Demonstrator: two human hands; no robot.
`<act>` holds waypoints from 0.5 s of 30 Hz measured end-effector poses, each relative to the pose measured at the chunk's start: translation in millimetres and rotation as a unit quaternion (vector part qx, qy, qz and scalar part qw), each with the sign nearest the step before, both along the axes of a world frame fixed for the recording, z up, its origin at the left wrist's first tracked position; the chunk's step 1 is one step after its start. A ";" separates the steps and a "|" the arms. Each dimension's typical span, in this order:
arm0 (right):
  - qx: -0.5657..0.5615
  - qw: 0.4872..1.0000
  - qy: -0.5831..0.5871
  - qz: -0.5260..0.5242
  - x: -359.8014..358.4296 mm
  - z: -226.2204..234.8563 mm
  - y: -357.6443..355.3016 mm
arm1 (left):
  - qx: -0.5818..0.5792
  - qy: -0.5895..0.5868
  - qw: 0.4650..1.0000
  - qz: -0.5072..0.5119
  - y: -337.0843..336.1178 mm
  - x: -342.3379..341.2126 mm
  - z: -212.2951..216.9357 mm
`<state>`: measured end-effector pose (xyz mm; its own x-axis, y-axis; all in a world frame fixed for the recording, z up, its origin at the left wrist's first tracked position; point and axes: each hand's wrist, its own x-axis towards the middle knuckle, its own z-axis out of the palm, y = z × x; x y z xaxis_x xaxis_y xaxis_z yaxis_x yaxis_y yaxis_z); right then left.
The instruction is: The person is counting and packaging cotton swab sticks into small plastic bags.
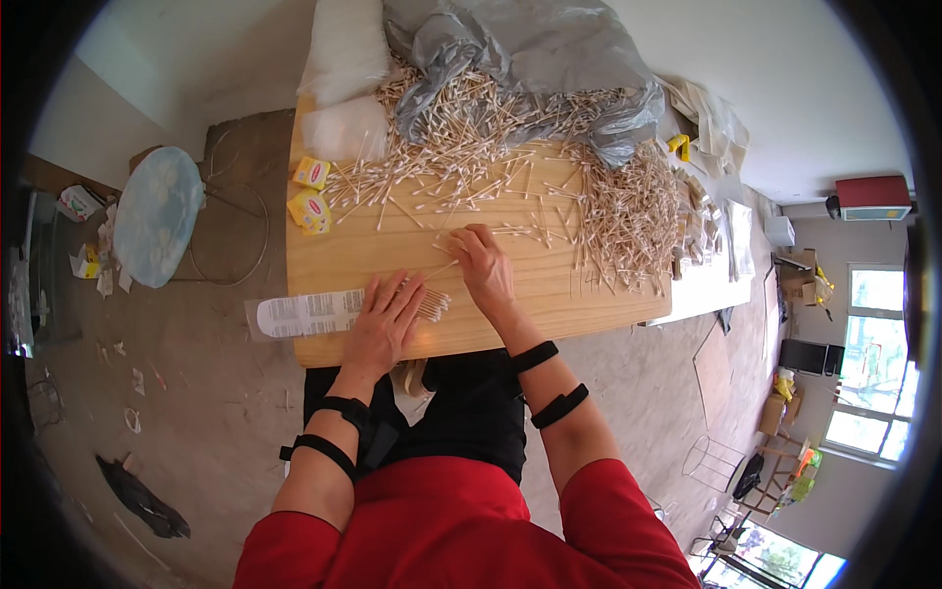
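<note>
My left hand (386, 322) lies flat on the table near its front edge, fingers stretched out over a clear plastic packet with a white printed label (309, 314). From under its fingertips sticks a small bundle of cotton swabs (433, 304), tips to the right. My right hand (483, 267) is just above and to the right, fingers pinched together on a cotton swab (443, 270) that slants toward the bundle. Beyond both hands, loose cotton swabs (456, 123) spread from a large heap, and another dense heap (628, 221) lies at the right.
A grey plastic bag (549, 49) covers part of the heap on the wooden table (549, 280). Clear bags (345, 128) and two small yellow boxes (312, 173) sit at the far left. A stool (157, 216) stands left of the table, on a littered floor.
</note>
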<state>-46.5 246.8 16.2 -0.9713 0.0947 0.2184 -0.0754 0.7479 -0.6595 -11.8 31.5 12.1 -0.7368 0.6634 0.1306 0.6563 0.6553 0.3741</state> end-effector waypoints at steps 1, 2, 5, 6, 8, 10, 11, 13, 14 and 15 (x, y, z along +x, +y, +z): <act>0.012 1.000 0.016 -0.001 -1.0 -0.3 0.7 | 0.000 -0.003 1.000 0.002 0.7 -0.5 0.6; 0.023 0.999 0.032 -0.001 -2.0 -0.5 1.4 | 0.002 -0.002 1.000 0.003 1.2 -0.7 0.3; 0.056 0.994 0.013 0.091 7.4 6.6 8.4 | 0.021 0.001 1.000 0.008 -0.6 1.6 -1.7; 0.056 0.994 0.012 0.091 10.5 5.3 8.2 | 0.023 0.002 1.000 0.004 -0.7 0.7 -1.7; 0.105 0.983 0.018 0.149 16.1 2.1 8.2 | 0.025 0.002 1.000 0.000 0.0 0.8 -1.3; 0.101 0.988 0.015 0.115 21.1 -0.5 5.9 | 0.018 0.000 1.000 0.000 -0.2 1.0 -1.0; 0.097 0.992 0.013 0.081 23.6 -1.8 4.9 | 0.017 0.000 1.000 -0.001 -0.8 0.6 -1.8; 0.074 0.996 0.014 0.042 29.4 -3.2 3.4 | -0.007 0.004 1.000 0.002 -1.0 0.3 -4.0; 0.052 0.999 0.016 0.003 31.0 -4.0 2.7 | -0.007 0.003 1.000 0.002 -1.7 0.1 -4.8; 0.052 0.999 0.015 0.002 31.6 -5.5 3.6 | -0.007 0.004 1.000 0.001 -1.0 -0.4 -4.8</act>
